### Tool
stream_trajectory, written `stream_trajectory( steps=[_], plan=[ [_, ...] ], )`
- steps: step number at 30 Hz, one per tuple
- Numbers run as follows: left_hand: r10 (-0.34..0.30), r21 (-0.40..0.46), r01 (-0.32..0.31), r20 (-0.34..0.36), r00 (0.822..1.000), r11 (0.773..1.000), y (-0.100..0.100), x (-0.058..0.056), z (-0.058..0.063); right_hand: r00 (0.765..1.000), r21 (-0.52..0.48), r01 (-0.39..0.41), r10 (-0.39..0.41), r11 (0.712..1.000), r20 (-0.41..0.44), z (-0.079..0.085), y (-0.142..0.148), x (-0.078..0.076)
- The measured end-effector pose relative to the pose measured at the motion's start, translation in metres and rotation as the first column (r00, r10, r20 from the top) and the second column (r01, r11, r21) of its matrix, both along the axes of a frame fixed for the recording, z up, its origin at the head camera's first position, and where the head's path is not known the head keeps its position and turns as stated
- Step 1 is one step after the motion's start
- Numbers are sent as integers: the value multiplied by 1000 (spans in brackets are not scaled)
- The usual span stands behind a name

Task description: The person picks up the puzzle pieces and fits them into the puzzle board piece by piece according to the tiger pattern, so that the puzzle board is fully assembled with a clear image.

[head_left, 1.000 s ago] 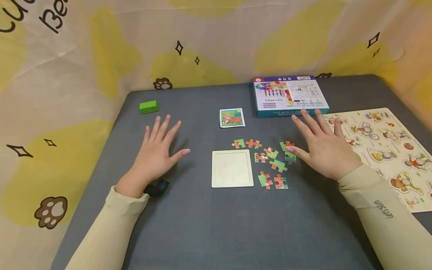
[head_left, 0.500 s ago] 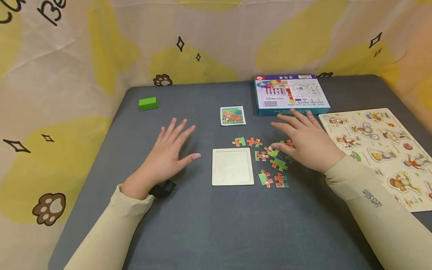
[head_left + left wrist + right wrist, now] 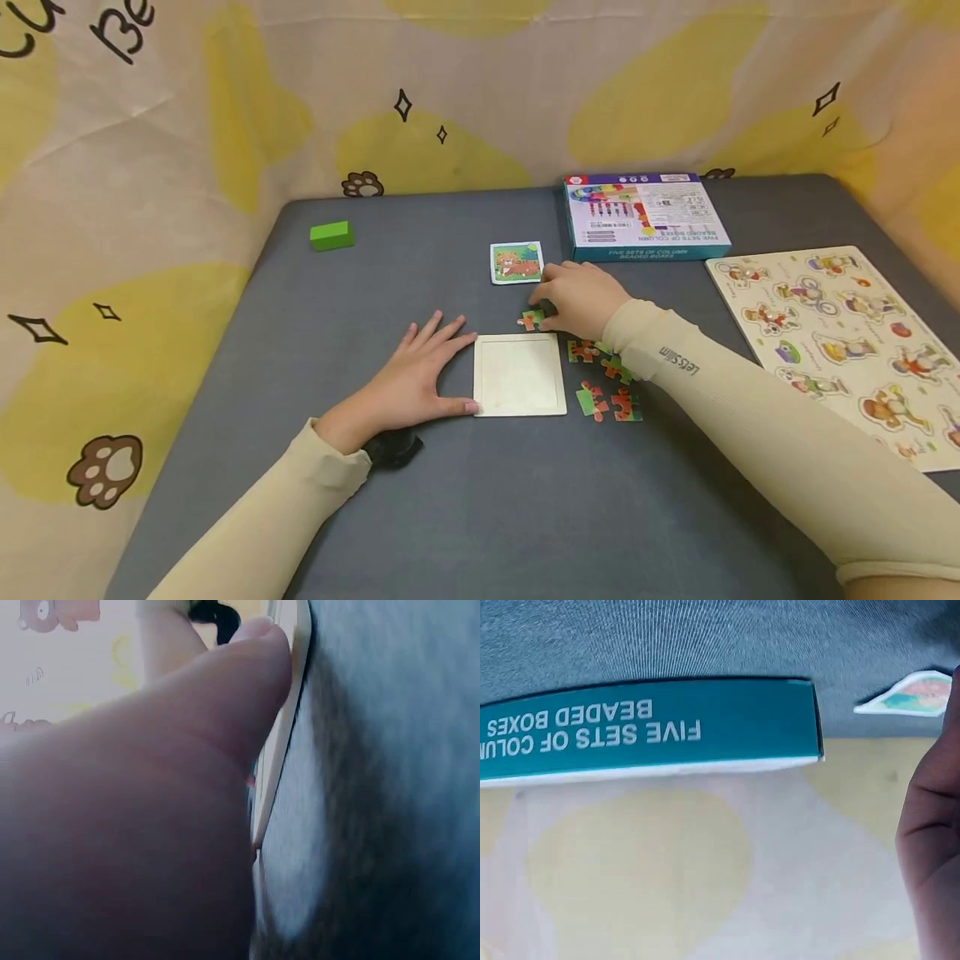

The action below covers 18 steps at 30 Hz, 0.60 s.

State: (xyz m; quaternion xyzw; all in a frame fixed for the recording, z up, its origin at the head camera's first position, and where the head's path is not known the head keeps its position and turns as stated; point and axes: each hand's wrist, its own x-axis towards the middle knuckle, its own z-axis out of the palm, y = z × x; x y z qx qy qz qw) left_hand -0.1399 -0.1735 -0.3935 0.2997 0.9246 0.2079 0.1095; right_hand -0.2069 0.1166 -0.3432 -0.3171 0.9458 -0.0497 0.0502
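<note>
In the head view my left hand (image 3: 416, 375) spreads straight fingers, with index fingertip and thumb tip touching the left edge of a pale square tray (image 3: 521, 375). The left wrist view shows the thumb (image 3: 247, 667) against the tray's edge (image 3: 301, 645). Over at the tray's far edge, my right hand (image 3: 581, 296) curls index finger and thumb round the edges of a green and orange jigsaw piece (image 3: 531, 320), which looks flat on the table. Several more jigsaw pieces (image 3: 591, 402) lie right of the tray, some hidden under the right hand and sleeve.
A tiger picture card (image 3: 517, 263) lies beyond the tray. At the back stand a teal and white box (image 3: 645, 217) and, far left, a green block (image 3: 332, 236). A wooden picture board (image 3: 832, 342) covers the right side. A printed cloth (image 3: 480, 50) hangs behind the grey table (image 3: 487, 508).
My left hand has moved right to the tray's edge. The right hand has travelled left from above the loose pieces to the piece behind the tray, its fingers now curled.
</note>
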Motion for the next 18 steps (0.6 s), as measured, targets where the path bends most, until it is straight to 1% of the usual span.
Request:
stream_trajectory(
  steps=[2,4,9,11,13,14,15,17,18],
  plan=[
    [-6,-11,5,-20,1000,1000,1,0,-2,999,-9,17,-16,1000,34,-1,-3,-3],
    [-6,-12,6,-29,1000,1000,1,0,-3,996,-39,35,-31,999,82,-1,-6,-5],
    [11,-28,-12,-26,1000,1000,2,0,-2,980,-127,69,-44,989,193,-1,-10,-9],
    [15,-35,-15,-22,1000,999,2,0,-2,976,-181,73,-33,981,216,1,-12,-10],
    [17,-41,-17,-20,1000,999,2,0,-2,975,-253,58,0,966,223,4,-13,-10],
    [17,-41,-18,-18,1000,999,2,0,-2,974,-288,40,26,957,225,6,-15,-9],
    [18,-42,-19,-16,1000,999,2,0,-2,973,-319,6,67,948,219,8,-17,-8],
    [20,-43,-20,-13,1000,999,2,0,-2,960,-358,-56,148,932,237,11,-23,-6],
    [20,-43,-21,-13,1000,999,2,0,-2,948,-368,-75,181,927,263,12,-27,-3]
  ],
)
